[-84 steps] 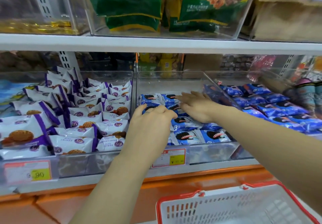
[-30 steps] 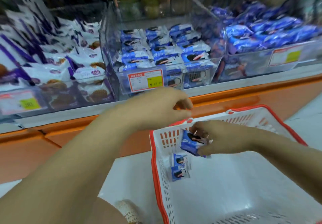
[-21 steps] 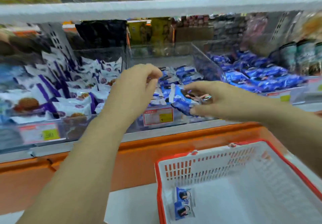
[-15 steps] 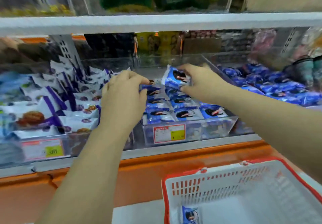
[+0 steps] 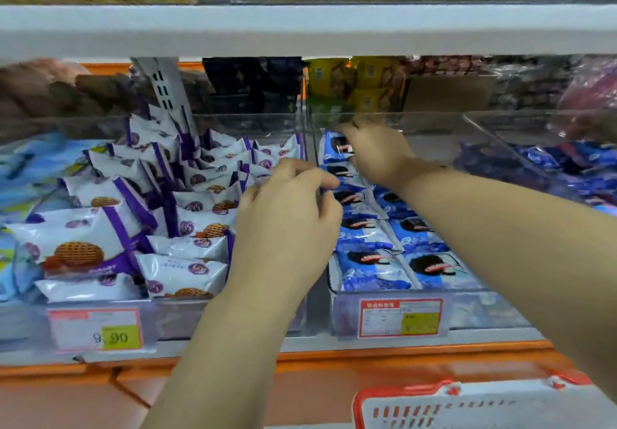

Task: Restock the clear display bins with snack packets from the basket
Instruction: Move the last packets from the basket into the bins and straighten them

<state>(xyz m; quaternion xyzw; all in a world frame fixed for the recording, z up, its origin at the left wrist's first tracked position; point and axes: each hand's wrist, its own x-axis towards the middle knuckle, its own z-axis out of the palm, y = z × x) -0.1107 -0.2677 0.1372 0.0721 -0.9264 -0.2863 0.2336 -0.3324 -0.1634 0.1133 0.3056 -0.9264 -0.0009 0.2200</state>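
Right hand (image 5: 377, 151) fingers are pinching a blue-and-white snack packet (image 5: 335, 148) at the back of the middle clear plastic bin (image 5: 384, 315), left hand (image 5: 287, 228) is hovering curled, seemingly holding nothing, so it's probably best laying it flat behind those 2 rows, red-rimmed white basket (image 5: 467, 405) waiting below.

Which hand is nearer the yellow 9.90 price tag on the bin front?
Left. The left hand hovers above and right of the price tag; the right hand is farther right, deep in the blue-packet bin.
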